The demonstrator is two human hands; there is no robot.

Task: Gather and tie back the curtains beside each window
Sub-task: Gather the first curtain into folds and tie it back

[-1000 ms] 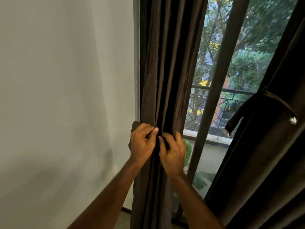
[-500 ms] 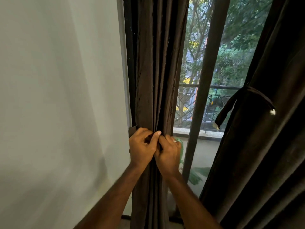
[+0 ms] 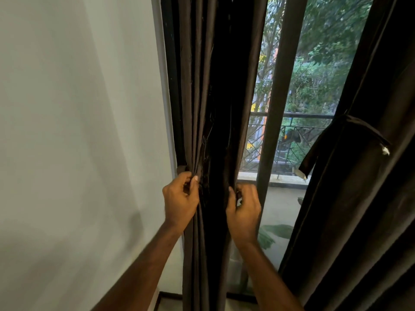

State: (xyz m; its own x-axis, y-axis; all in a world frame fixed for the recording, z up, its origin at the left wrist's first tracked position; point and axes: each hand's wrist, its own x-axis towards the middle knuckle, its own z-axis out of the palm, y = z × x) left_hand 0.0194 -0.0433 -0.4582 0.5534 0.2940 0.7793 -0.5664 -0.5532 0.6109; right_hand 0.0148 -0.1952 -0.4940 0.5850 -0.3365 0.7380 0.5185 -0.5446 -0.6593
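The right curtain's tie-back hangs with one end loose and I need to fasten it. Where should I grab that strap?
Pinch the dangling tail of the strap just above its pale tip, reaching from the window side. That end hangs free of the right curtain, while the rest wraps tight against the fabric.

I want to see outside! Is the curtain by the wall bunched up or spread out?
Bunched up. The curtain hangs in tight folds, with the left hand and right hand holding it.

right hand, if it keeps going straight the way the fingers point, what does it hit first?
Likely the gathered left curtain: the right hand already grips its edge, fingers curled up and in. Glass lies behind, though depth is unclear.
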